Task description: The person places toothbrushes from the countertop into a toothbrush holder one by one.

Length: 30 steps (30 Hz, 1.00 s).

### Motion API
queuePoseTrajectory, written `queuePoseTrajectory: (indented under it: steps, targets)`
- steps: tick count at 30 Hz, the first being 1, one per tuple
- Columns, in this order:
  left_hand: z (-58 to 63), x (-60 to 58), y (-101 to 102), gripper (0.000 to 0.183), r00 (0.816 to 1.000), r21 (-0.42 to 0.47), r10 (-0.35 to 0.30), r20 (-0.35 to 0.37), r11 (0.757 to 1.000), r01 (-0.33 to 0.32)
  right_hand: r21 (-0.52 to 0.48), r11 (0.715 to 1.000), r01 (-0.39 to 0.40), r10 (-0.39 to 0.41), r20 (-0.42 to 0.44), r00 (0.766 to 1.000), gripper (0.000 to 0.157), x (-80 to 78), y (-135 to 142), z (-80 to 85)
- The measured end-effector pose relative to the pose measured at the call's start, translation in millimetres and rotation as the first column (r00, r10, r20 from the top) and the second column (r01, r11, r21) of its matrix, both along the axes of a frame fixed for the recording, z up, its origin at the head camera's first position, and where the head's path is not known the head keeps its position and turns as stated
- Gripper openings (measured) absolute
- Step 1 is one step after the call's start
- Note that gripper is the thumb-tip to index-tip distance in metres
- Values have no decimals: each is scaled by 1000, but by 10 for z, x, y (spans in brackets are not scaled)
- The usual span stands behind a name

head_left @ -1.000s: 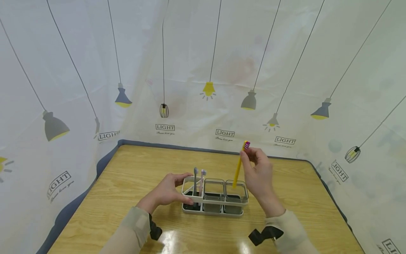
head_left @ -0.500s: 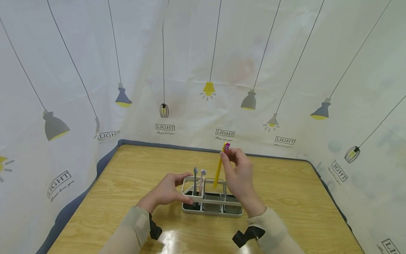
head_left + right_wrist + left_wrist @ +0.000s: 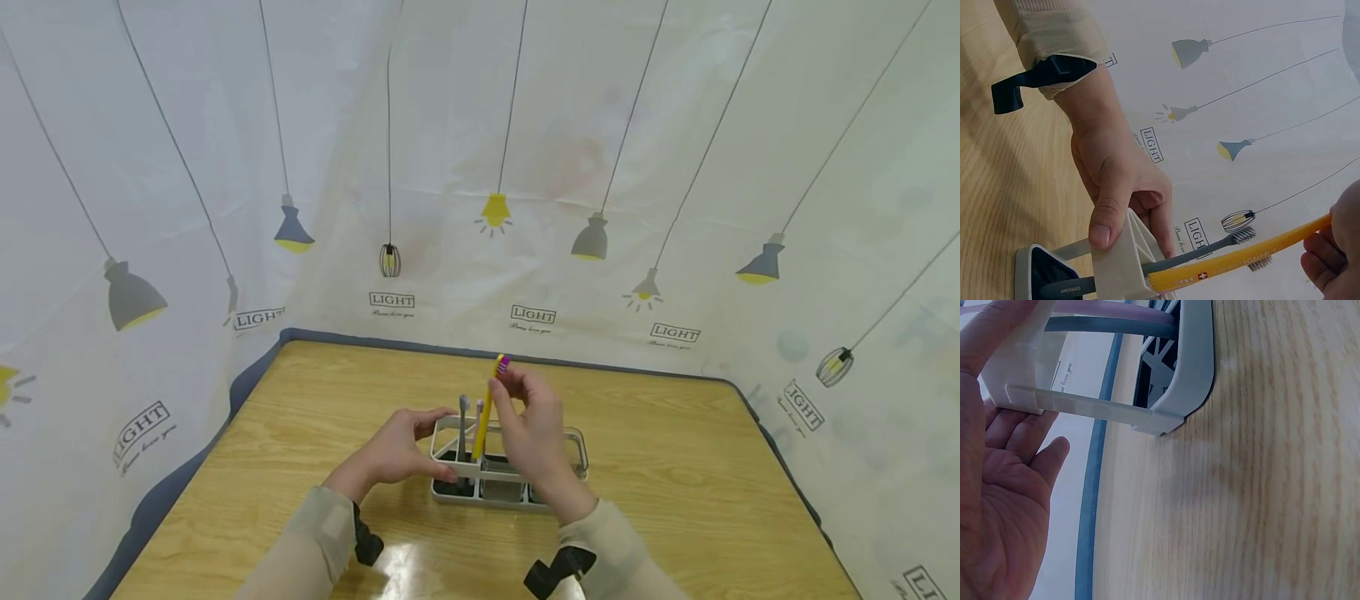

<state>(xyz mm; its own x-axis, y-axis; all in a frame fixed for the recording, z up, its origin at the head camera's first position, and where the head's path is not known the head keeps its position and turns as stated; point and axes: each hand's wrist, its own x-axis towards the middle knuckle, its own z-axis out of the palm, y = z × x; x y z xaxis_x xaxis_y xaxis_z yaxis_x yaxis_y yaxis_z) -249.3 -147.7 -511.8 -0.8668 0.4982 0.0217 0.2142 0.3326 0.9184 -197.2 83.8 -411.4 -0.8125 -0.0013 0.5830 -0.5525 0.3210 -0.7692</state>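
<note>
My left hand [image 3: 393, 448] grips the left end of a white toothbrush holder [image 3: 487, 502], thumb in front and fingers behind. A grey toothbrush [image 3: 462, 433] and a pink toothbrush [image 3: 1110, 309] stand in its left, divided section. Just below the purple-bristled head, my right hand [image 3: 536, 429] pinches a yellow toothbrush [image 3: 486, 412]. The yellow handle slants down, its lower end right at the left section's top beside the pink one. In the right wrist view the yellow toothbrush [image 3: 1241, 256] overlaps the holder's upper rim [image 3: 1119, 269].
Clear cups sit in the holder's middle [image 3: 501, 490] and right sections; my right hand partly covers them. The holder stands on a wooden table [image 3: 300, 417]. Behind rises a pale curtain [image 3: 450, 125] printed with lamps.
My right hand has carried the yellow toothbrush leftward, from above the right cup past the middle one to the left section, and slightly lower. My left hand has stayed on the holder.
</note>
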Motion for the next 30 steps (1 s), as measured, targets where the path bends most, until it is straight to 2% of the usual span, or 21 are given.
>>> queuePoseTrajectory:
  steps: [8,19,30]
  targets:
    - [2,-6,12,94,1000,24,-16,4,1000,15,24,1000,-12,13,-38,999,4,-14,-56,-193]
    - [49,16,20,96,1000,11,-11,-5,1000,11,49,999,-20,21,-7,1000,8,26,-71,-487]
    - [29,14,16,96,1000,13,-18,-12,1000,19,89,996,-28,30,-21,999,10,45,-106,-678]
